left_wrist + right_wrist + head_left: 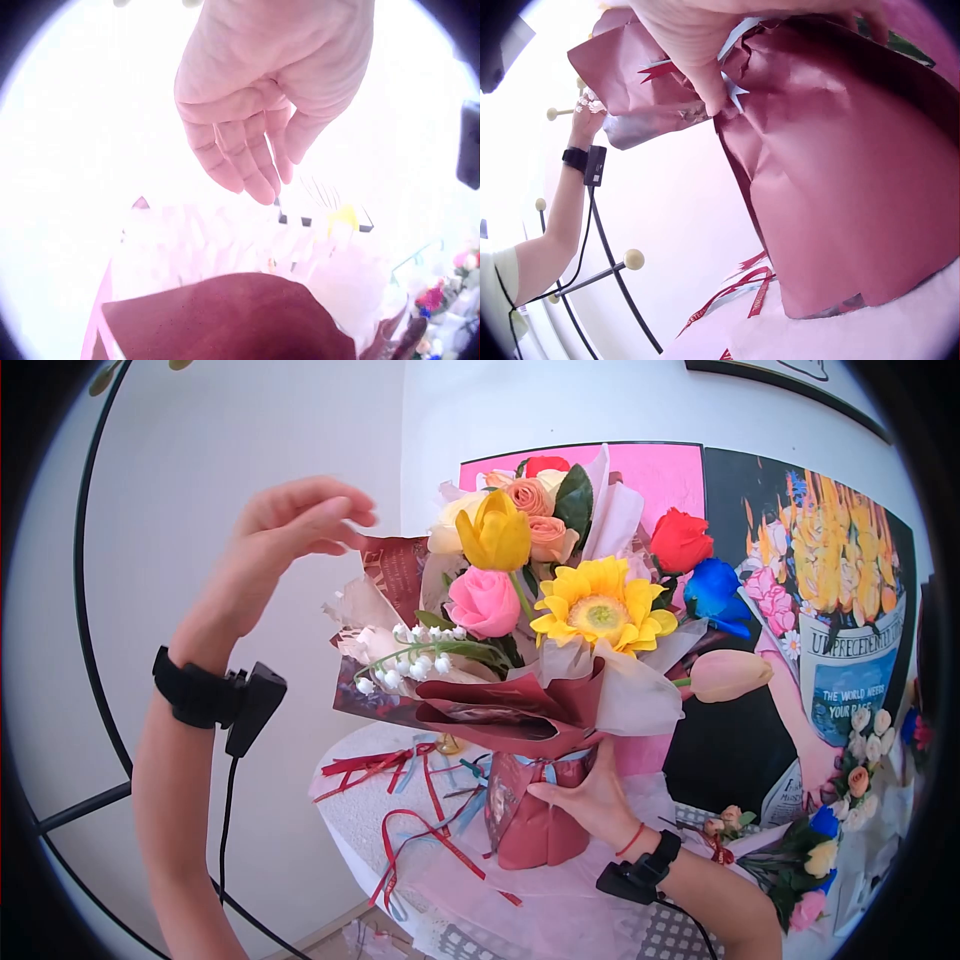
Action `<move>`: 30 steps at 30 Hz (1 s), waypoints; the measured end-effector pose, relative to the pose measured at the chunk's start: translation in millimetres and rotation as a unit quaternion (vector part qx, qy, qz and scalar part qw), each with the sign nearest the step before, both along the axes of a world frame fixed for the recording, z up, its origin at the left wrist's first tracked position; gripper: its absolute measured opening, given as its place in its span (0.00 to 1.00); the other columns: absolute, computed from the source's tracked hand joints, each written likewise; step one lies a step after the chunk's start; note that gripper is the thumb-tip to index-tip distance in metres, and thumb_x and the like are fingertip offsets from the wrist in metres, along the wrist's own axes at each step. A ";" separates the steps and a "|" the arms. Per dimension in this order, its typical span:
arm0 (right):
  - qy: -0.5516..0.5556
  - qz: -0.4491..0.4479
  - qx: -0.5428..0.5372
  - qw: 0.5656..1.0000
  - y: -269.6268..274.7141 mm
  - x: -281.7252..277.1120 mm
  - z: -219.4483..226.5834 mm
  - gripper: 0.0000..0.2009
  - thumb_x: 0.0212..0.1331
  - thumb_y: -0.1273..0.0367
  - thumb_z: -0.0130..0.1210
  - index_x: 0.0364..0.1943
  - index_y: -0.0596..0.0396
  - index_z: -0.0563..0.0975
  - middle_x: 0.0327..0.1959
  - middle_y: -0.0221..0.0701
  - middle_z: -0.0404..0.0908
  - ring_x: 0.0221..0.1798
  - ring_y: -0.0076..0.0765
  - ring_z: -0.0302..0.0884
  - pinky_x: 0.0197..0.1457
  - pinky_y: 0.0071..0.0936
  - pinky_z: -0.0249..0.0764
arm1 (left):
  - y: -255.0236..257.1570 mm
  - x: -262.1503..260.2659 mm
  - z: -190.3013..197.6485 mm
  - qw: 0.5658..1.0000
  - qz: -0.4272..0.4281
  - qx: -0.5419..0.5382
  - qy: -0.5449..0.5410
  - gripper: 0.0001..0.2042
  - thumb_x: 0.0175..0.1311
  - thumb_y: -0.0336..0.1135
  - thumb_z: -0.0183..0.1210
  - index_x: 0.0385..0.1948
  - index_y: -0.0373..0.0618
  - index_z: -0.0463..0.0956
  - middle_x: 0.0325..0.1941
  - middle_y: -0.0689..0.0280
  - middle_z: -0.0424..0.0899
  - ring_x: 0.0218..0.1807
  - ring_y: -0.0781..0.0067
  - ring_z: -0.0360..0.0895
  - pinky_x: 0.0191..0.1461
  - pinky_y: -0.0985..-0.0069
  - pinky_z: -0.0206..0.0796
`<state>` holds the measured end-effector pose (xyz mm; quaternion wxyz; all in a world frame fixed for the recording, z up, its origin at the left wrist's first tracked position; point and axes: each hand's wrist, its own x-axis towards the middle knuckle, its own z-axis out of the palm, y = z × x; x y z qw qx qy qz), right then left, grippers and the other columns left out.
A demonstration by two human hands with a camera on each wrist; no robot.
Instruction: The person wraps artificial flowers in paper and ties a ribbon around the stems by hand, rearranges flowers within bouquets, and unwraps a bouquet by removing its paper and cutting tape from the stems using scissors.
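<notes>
A large bouquet in dark red paper stands upright on the table, with a sunflower (603,615), a yellow tulip (494,532), a pink rose (484,603) and white lily-of-the-valley sprigs (412,663). My right hand (597,797) grips its wrapped neck, where a light blue ribbon (545,770) is tied; in the right wrist view the thumb presses the red wrapping paper (847,172). My left hand (297,520) is raised beside the bouquet's upper left edge, fingers loosely bent with nothing in them. In the left wrist view this hand (262,97) hangs above the paper's edge (232,315).
Loose red ribbons (425,840) lie on the round white table (350,745) left of the bouquet. Smaller flowers (815,860) lie at the right. Behind stands a black poster (850,580) against the wall. A black metal rack (85,800) is at the left.
</notes>
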<state>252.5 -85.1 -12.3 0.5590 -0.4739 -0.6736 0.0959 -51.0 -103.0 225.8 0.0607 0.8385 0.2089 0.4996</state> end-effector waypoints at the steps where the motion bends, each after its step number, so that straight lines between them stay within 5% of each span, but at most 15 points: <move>1: 0.013 0.010 -0.004 1.000 1.5 0.1 -0.4 0.44 0.34 0.60 0.67 0.54 0.64 0.52 0.49 0.47 0.66 0.51 0.48 0.68 0.53 0.36 0.65 | 1.0 -7.2 -3.5 0.998 -0.017 -0.020 -0.058 0.10 0.63 0.37 0.49 0.38 0.43 0.74 0.36 0.68 0.79 0.35 0.82 0.75 0.44 0.82 0.65; 4: 0.053 0.054 -0.005 0.997 1.4 0.6 2.1 0.43 0.35 0.63 0.67 0.54 0.63 0.52 0.49 0.45 0.66 0.50 0.43 0.69 0.53 0.34 0.66 | 15.5 -28.2 -28.4 0.980 -0.062 -0.061 -0.178 0.11 0.62 0.37 0.50 0.41 0.43 0.72 0.38 0.68 0.77 0.39 0.80 0.74 0.46 0.80 0.65; 6: 0.066 0.077 -0.010 0.995 1.3 6.5 1.2 0.41 0.36 0.65 0.67 0.54 0.61 0.52 0.49 0.43 0.66 0.51 0.40 0.68 0.53 0.32 0.66 | 45.2 -42.0 -64.7 0.909 -0.059 -0.064 -0.407 0.12 0.61 0.40 0.50 0.42 0.44 0.71 0.38 0.68 0.75 0.42 0.80 0.72 0.44 0.80 0.63; 8: 0.078 0.099 -0.013 0.992 -2.7 10.0 3.1 0.39 0.37 0.67 0.66 0.53 0.60 0.53 0.49 0.42 0.66 0.51 0.37 0.67 0.53 0.31 0.66 | 76.7 -47.3 -121.1 0.864 -0.068 -0.155 -0.475 0.13 0.61 0.39 0.49 0.44 0.44 0.68 0.39 0.69 0.74 0.43 0.80 0.71 0.45 0.79 0.63; 10: 0.071 0.105 -0.061 0.990 -11.1 10.3 9.7 0.37 0.38 0.70 0.65 0.53 0.58 0.53 0.48 0.39 0.65 0.51 0.33 0.65 0.53 0.28 0.65 | 78.7 -18.1 -175.7 0.867 -0.131 -0.272 -0.397 0.14 0.61 0.39 0.48 0.46 0.44 0.68 0.44 0.67 0.73 0.47 0.74 0.71 0.51 0.74 0.63; 11: 0.070 0.103 -0.059 0.990 -11.6 11.2 9.7 0.37 0.38 0.70 0.65 0.53 0.58 0.53 0.48 0.39 0.65 0.51 0.33 0.65 0.53 0.28 0.65 | 81.4 2.1 -194.6 0.822 -0.229 -0.346 -0.391 0.15 0.60 0.35 0.50 0.48 0.41 0.67 0.48 0.64 0.73 0.51 0.71 0.70 0.55 0.73 0.62; 12: 0.069 0.117 -0.049 0.990 -11.5 12.2 7.5 0.37 0.39 0.70 0.65 0.52 0.57 0.53 0.48 0.38 0.65 0.51 0.32 0.65 0.53 0.28 0.64 | 85.6 28.0 -209.3 0.900 -0.114 -0.347 -0.238 0.19 0.58 0.31 0.53 0.52 0.39 0.65 0.51 0.64 0.73 0.53 0.72 0.68 0.57 0.74 0.60; 13: 0.068 0.131 -0.039 0.988 -11.6 12.2 6.0 0.36 0.39 0.70 0.64 0.52 0.57 0.53 0.47 0.38 0.64 0.51 0.31 0.64 0.53 0.27 0.64 | 53.0 43.4 -201.8 0.881 -0.151 -0.423 -0.148 0.23 0.53 0.31 0.60 0.52 0.39 0.66 0.51 0.65 0.73 0.51 0.75 0.68 0.57 0.75 0.59; 15: 0.064 0.133 -0.029 0.989 -13.3 11.0 5.8 0.36 0.39 0.70 0.64 0.52 0.57 0.53 0.47 0.38 0.64 0.51 0.31 0.64 0.53 0.27 0.64 | 54.8 81.2 -209.8 0.952 -0.146 -0.267 -0.044 0.27 0.49 0.35 0.65 0.52 0.39 0.67 0.51 0.65 0.73 0.50 0.76 0.69 0.56 0.75 0.59; 22: -0.003 0.086 -0.020 0.996 -18.5 21.1 -5.6 0.35 0.40 0.66 0.64 0.51 0.59 0.55 0.45 0.41 0.68 0.49 0.32 0.68 0.52 0.29 0.66 | 56.5 144.2 -213.5 0.922 -0.271 -0.271 -0.053 0.29 0.49 0.37 0.64 0.53 0.38 0.63 0.53 0.64 0.72 0.50 0.73 0.69 0.58 0.74 0.59; 24: 0.014 0.101 0.009 0.995 -18.5 24.7 -10.0 0.36 0.40 0.64 0.66 0.50 0.62 0.55 0.45 0.43 0.69 0.50 0.35 0.68 0.52 0.31 0.66 | 58.0 144.8 -215.9 0.940 -0.247 -0.236 0.023 0.29 0.53 0.37 0.61 0.55 0.40 0.60 0.53 0.64 0.71 0.52 0.72 0.69 0.60 0.75 0.58; 25: 0.004 0.114 0.001 0.993 -14.3 29.7 -16.7 0.37 0.39 0.62 0.66 0.50 0.63 0.56 0.45 0.43 0.69 0.50 0.36 0.69 0.51 0.31 0.66 | 65.0 148.9 -232.5 0.906 -0.296 -0.297 -0.065 0.24 0.55 0.40 0.57 0.53 0.42 0.64 0.51 0.64 0.73 0.53 0.73 0.69 0.60 0.77 0.57; 26: -0.004 0.126 -0.009 0.992 -8.5 34.3 -25.8 0.37 0.39 0.60 0.67 0.49 0.64 0.57 0.45 0.44 0.69 0.50 0.37 0.69 0.51 0.32 0.67 | 55.2 145.7 -226.2 0.958 -0.199 -0.207 0.019 0.20 0.57 0.42 0.54 0.49 0.42 0.69 0.49 0.63 0.74 0.52 0.74 0.70 0.58 0.78 0.60; 28: 0.022 0.142 0.019 0.989 -3.9 41.0 -35.9 0.38 0.39 0.58 0.67 0.50 0.67 0.58 0.46 0.45 0.68 0.49 0.40 0.69 0.50 0.32 0.67 | 72.4 137.7 -240.5 0.986 -0.057 -0.078 0.134 0.19 0.57 0.40 0.55 0.48 0.40 0.70 0.50 0.63 0.74 0.52 0.75 0.70 0.57 0.77 0.62; 30: -0.119 0.065 0.068 0.988 -23.7 43.7 -21.1 0.39 0.41 0.57 0.65 0.51 0.68 0.58 0.44 0.46 0.69 0.47 0.40 0.70 0.49 0.32 0.68 | 109.5 140.2 -269.2 0.992 -0.032 0.035 0.117 0.19 0.55 0.37 0.58 0.47 0.41 0.71 0.48 0.63 0.76 0.50 0.75 0.71 0.54 0.75 0.64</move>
